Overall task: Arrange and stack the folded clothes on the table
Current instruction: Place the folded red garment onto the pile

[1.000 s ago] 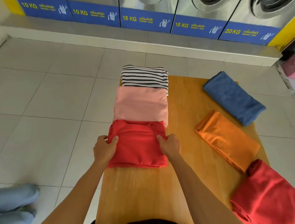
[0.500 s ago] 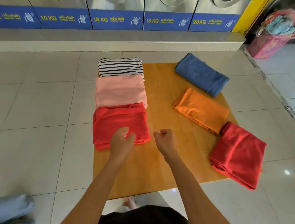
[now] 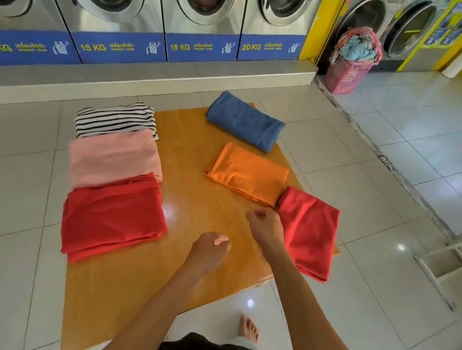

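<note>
A: Which piece looks to be next, and where does it lie from the hands?

B: My guess is the folded red cloth at the table's right edge (image 3: 310,232). It lies just to the right of the right hand (image 3: 265,228), whose knuckles are level with the cloth's inner edge, close enough that I cannot tell if they touch. The fingers are curled loosely and grasp nothing.

A: And the left hand?

B: The left hand (image 3: 209,249) hovers over bare wood of the glossy wooden table (image 3: 196,172) near the middle, also loosely curled and holding nothing. It is clearly farther from that cloth than the right.

A: How does the cloth run?

B: Its long axis goes from the far inner corner, just beside the folded orange cloth (image 3: 248,173), toward the near right corner, where it overhangs the table edge. The right hand is nearer the far end, so a two-handed lift probably needs the left to reach across.
</note>
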A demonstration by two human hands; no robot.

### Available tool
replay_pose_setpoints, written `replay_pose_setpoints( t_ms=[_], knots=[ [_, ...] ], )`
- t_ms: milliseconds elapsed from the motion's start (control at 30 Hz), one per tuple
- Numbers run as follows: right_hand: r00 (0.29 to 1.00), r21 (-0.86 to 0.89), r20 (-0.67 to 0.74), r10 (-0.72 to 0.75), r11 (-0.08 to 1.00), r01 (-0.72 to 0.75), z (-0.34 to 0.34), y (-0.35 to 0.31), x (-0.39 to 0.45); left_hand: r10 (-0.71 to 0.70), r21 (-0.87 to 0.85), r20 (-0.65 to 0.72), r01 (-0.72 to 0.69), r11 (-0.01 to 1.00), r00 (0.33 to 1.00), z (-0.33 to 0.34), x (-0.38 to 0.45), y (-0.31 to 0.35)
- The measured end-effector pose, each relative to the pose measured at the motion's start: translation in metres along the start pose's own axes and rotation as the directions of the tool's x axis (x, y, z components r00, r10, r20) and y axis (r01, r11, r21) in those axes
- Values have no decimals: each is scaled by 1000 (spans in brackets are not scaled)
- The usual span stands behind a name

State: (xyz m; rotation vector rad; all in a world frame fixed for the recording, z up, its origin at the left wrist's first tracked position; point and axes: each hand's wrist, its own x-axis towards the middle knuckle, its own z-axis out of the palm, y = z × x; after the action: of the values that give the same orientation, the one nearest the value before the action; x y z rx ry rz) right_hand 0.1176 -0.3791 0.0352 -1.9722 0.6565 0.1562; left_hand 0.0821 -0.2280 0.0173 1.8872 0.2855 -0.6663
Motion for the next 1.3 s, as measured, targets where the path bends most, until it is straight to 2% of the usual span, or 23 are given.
replay_pose_setpoints(
  t_ms=[67, 167, 267, 367, 467, 533, 633, 700, 800, 867, 967, 1133, 1300],
  knots=[
    [1000, -51, -13, -23, 998, 22, -33, 8, 18, -31, 39, 116, 27, 999, 993, 31, 10, 11],
    [1000, -218, -25, 7, 976, -12, -84, 18, 50, -140, 23, 329, 140, 990, 934, 80, 14, 27],
    [1000, -437, -7, 9, 899, -12, -124, 27, 92, -221, 5, 362, 235, 972, 906, 127, 24, 32],
    [997, -600, 51, -55, 797, 75, -150, 26, 126, -280, -152, 209, 314, 937, 937, 162, 41, 35],
    [981, -690, 186, -57, 703, 172, -158, 33, 156, -336, -322, 45, 331, 887, 941, 177, 53, 45],
    [973, -714, 231, -7, 678, 174, -160, 44, 170, -317, -280, -91, 281, 918, 944, 181, 59, 49],
    [977, -744, 204, 60, 658, 115, -166, 59, 183, -234, -139, -267, 203, 969, 935, 179, 62, 55],
    [973, -710, 203, 105, 700, 73, -171, 62, 191, -225, -143, -332, 186, 972, 916, 173, 64, 62],
    [941, -582, 300, 154, 812, 53, -175, 70, 198, -263, -175, -393, 209, 962, 881, 165, 75, 65],
    [934, -452, 335, 127, 891, 41, -173, 80, 190, -310, -242, -391, 228, 943, 867, 163, 79, 62],
    [932, -257, 339, 131, 965, -42, -166, 93, 170, -307, -331, -354, 188, 925, 884, 160, 77, 53],
    [908, -13, 382, 175, 983, -184, -158, 99, 146, -283, -435, -267, 147, 889, 921, 146, 68, 32],
    [887, 164, 449, 110, 965, -203, -145, 87, 124, -250, -533, -260, 77, 842, 933, 113, 51, 19]
  ],
)
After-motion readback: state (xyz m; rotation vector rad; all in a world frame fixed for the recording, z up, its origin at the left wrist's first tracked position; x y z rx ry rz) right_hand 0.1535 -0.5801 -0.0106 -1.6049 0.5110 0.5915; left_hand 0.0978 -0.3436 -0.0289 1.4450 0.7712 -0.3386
